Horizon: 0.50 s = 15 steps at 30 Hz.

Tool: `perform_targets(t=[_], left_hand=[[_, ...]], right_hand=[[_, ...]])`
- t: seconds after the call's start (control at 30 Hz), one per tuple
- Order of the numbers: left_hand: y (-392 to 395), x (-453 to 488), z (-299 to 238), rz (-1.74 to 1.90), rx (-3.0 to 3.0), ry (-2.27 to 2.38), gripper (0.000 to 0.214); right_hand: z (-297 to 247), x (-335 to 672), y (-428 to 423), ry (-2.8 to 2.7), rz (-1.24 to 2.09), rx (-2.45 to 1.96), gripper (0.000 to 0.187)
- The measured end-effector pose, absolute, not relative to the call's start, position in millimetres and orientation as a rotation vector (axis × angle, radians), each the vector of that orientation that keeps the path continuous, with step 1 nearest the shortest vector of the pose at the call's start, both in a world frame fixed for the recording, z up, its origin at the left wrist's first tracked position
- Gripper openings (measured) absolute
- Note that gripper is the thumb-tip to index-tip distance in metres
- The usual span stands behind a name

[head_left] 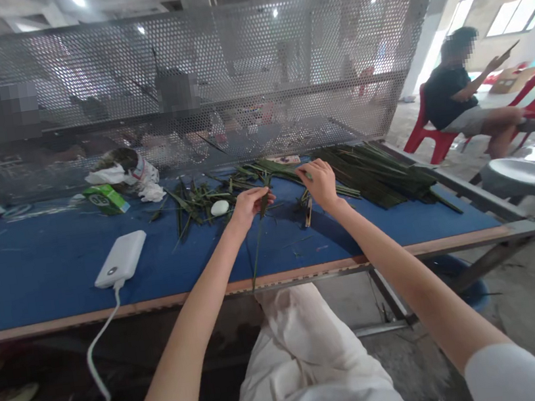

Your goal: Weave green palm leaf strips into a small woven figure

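Note:
My left hand (pixel 252 204) is closed in a pinch on a green leaf piece (pixel 265 205), with a thin strip trailing down toward the table's front edge. My right hand (pixel 319 182) is held a little to the right, its fingers pressed together; a small bit of green shows at them, too small to name. Below it on the blue tabletop lies a slim yellowish tool (pixel 308 213), its kind unclear. A white egg-shaped object (pixel 219 208) rests left of my left hand, beside a heap of cut leaf strips (pixel 193 205). Long green leaves (pixel 373 175) are piled at the right.
A white power bank (pixel 120 258) with a cable lies on the left of the blue table (pixel 49 277). Behind it are a green box (pixel 105 200) and a crumpled bag (pixel 142 175). A perforated metal screen (pixel 249 70) borders the back. Another person (pixel 452 95) sits at right.

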<state>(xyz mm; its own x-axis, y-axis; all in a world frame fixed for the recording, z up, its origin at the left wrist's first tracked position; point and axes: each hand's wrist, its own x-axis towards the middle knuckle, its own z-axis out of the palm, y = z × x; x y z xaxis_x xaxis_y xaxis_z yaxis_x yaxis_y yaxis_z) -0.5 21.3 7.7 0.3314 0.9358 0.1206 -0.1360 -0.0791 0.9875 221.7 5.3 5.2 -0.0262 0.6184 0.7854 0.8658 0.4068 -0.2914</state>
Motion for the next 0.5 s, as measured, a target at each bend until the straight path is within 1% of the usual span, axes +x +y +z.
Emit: perform_targets(t=[0.17,0.4,0.5], left_hand=[[21.6,-3.7,8.7,1.055,1.315,0.776,0.028],[16.8,0.7,7.0,0.821,1.478,0.757,0.026],[16.4,2.0,5.5,0.723,1.537,0.730,0.026]], right_hand=[[0.9,216.6,6.5,-1.876,-0.344,-1.259,0.036],[5.3,214.3,0.1,-1.853,-0.414,-1.293,0.043],[6.3,215.5,-0.5,-1.968,-0.423,-1.239,0.042]])
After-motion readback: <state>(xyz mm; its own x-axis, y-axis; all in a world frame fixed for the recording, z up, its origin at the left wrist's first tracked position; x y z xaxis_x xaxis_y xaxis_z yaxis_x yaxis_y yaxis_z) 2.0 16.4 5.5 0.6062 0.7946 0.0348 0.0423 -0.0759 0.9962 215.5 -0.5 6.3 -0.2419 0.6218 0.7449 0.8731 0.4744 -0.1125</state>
